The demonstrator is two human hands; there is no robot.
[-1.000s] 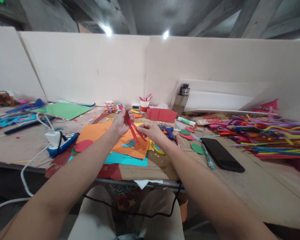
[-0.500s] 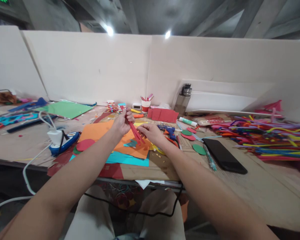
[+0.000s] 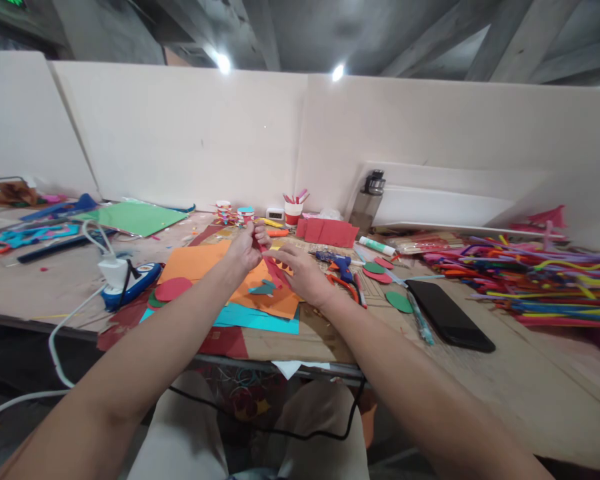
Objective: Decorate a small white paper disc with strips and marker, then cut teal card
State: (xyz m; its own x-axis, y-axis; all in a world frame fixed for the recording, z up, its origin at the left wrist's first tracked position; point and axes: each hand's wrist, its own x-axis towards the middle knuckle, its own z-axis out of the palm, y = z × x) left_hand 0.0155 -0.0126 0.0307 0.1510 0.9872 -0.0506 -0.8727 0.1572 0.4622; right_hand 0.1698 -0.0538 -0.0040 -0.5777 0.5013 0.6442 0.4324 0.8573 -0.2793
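My left hand [image 3: 247, 248] is raised over the craft papers, its fingers closed around the upper end of some narrow red paper strips [image 3: 276, 275]. The strips hang down to the right over an orange paper sheet [image 3: 193, 263]. My right hand [image 3: 300, 270] is curled at the strips just below the left hand, thumb and forefinger meeting on them; its fingertips are partly hidden. A small teal paper scrap [image 3: 263, 288] lies under the strips on the orange sheet, and turquoise paper [image 3: 260, 320] sticks out beneath.
Right of my hands lie a blue glue gun [image 3: 344, 267], orange-handled scissors [image 3: 344, 285], a glue stick [image 3: 377, 246], paper circles [image 3: 399, 301] and a black phone [image 3: 450, 315]. Colourful pipe cleaners [image 3: 540, 280] are heaped far right. A power strip [image 3: 133, 287] with cables stands left.
My right hand has moved slightly up and left along the red strips, closer to my left hand. The left hand stays nearly in place; the view has shifted a little.
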